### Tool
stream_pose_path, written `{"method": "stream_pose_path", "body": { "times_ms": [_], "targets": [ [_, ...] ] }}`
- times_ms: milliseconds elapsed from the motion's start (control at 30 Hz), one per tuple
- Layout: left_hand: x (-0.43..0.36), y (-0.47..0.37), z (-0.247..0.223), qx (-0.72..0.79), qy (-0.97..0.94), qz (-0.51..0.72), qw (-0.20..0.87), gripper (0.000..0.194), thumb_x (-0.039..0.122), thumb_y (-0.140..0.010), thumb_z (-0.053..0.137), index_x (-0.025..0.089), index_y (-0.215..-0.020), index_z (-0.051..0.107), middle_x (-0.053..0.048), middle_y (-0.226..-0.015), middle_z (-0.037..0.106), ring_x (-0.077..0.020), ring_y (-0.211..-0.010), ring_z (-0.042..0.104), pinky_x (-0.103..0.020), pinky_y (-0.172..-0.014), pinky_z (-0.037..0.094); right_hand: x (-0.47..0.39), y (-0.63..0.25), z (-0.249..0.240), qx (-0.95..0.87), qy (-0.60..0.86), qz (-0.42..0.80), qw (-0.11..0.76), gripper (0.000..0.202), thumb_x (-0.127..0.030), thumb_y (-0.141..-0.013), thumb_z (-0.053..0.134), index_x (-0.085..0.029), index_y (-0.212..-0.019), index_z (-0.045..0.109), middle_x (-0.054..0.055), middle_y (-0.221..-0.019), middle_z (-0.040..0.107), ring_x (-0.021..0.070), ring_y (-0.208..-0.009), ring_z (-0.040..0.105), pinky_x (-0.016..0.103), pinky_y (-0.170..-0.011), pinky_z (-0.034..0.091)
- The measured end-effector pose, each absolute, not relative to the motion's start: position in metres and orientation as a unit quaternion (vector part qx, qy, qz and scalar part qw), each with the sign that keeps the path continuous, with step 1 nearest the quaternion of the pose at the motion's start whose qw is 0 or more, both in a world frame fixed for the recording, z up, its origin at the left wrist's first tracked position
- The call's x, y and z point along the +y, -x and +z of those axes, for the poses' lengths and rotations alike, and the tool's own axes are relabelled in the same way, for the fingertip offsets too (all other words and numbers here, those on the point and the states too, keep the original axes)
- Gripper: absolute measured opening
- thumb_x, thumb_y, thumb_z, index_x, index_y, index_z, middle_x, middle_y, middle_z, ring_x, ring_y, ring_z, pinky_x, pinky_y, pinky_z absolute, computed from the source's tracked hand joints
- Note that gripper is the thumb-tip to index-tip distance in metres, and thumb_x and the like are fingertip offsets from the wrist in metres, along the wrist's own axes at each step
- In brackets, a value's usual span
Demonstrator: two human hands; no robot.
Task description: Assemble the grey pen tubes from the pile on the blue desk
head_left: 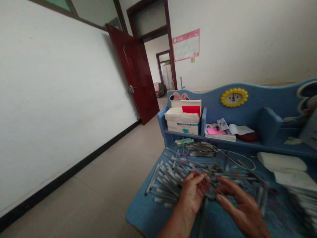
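Note:
My left hand (194, 191) is closed, its thumb and fingers pinching a thin grey pen (210, 182) that slants down to the right. Facing it, my right hand (239, 205) has thumb and fingers curled about the other end of that pen; blur hides the exact contact. Beside and behind my left hand, a spread of clear-barrelled pens (168, 180) lies fanned across the blue desk (141, 205). Another bunch of pens (200, 149) rests farther back, below the shelf.
A blue shelf holds a white box (183, 122), papers (220, 132) and a yellow flower-shaped clock (234, 97). A white paper roll (281, 162) lies at the right, with a blurred stack of pens (302, 201) nearer. Beyond the desk stands a dark red door (136, 72).

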State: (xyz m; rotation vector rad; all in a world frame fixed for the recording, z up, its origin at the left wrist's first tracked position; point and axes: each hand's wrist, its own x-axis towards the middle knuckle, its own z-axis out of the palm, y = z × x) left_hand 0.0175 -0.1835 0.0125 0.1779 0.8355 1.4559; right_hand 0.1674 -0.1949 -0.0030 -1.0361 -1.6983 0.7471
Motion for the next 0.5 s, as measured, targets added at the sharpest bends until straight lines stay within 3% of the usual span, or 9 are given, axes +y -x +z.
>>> {"method": "stream_pose_path", "body": {
  "times_ms": [267,500],
  "targets": [
    [-0.184,-0.018,0.021,0.348,-0.004,0.628,0.696,0.009,0.0,-0.07,0.06,0.009,-0.071,0.061,-0.009,-0.073,0.067,-0.0141,-0.063,0.065,-0.021,-0.058,0.053,-0.199,-0.166,0.012,-0.644,0.386,0.401,0.525,0.026,-0.038,-0.072,0.064,-0.021,-0.091,0.067,0.005,-0.073,0.071,0.02,-0.066,0.068,0.024,-0.061,0.056],
    [-0.184,-0.017,0.023,0.322,-0.003,0.622,0.714,0.01,-0.001,-0.07,0.06,0.009,-0.071,0.062,-0.008,-0.074,0.067,-0.0134,-0.065,0.065,-0.02,-0.06,0.052,-0.196,-0.152,0.017,-0.728,0.394,0.247,0.503,0.03,-0.032,-0.075,0.064,-0.02,-0.102,0.062,0.001,-0.068,0.069,0.0154,-0.06,0.066,0.021,-0.057,0.054]
  ]
}}
